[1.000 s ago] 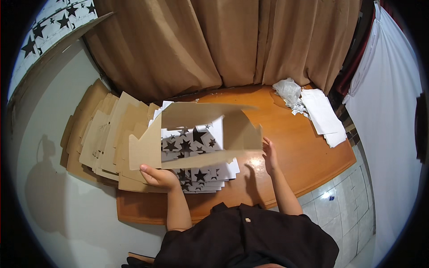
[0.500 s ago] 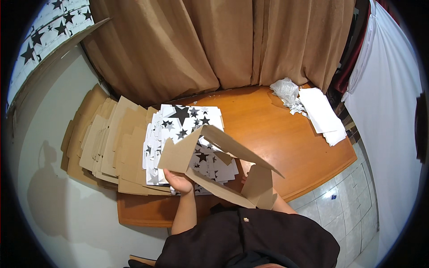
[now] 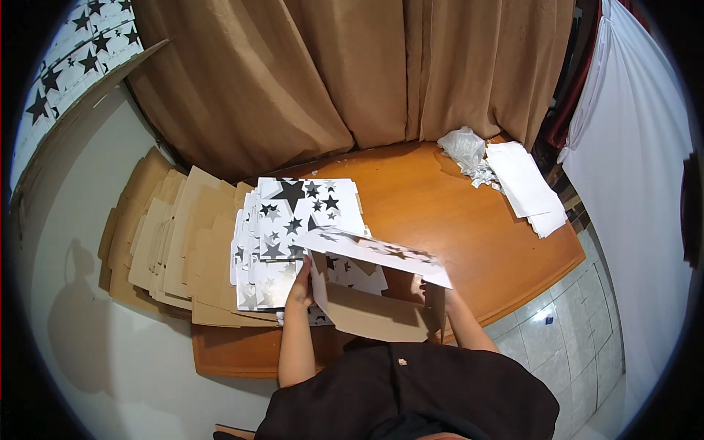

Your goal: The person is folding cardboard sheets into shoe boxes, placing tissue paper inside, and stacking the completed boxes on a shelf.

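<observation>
A partly folded cardboard box (image 3: 374,309) is held up in front of my body, above the table's near edge. Its inside is plain brown, and the raised lid panel shows a white outside printed with dark stars. My left hand (image 3: 301,284) grips the box's left side, some fingers hidden behind the panel. At the right end, my right hand (image 3: 419,287) holds the side wall, with only part of the fingers showing. Just beyond lies a stack of flat white star-printed box blanks (image 3: 282,220).
Brown cardboard sheets (image 3: 213,257) lean and overlap at the left, by the wall. On the wooden table (image 3: 411,198), a crumpled plastic bag (image 3: 463,149) and white paper sheets (image 3: 522,180) lie at the far right. Star-printed boxes (image 3: 77,55) sit high at the upper left. A brown curtain (image 3: 367,73) hangs behind.
The box has been turned and its lid panel tilted down, so the star print now shows. Its side panels stand more upright, and both hands have shifted along with it.
</observation>
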A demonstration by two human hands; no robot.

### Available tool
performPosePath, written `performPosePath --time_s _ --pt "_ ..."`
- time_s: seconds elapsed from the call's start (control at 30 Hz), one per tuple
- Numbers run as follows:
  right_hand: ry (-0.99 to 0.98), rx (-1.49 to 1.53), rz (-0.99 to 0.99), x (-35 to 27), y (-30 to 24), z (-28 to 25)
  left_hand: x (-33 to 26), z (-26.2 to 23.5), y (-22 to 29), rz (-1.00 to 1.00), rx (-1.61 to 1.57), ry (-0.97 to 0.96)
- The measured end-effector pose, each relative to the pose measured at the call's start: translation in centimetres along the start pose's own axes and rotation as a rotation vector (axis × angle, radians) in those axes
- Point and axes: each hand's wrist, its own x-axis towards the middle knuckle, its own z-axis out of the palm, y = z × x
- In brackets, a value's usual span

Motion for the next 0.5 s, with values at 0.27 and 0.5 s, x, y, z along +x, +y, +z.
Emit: performPosePath --time_s 0.27,0.5 --pt "0.189 -0.495 -0.786 0.0 -0.4 -3.0 0.8 2.6 -2.0 -0.037 0.230 -0.018" --pt "0.420 -1.394 -1.049 -8.8 -5.9 -0.9 1.0 3.6 -4.9 0.077 0.512 -0.053"
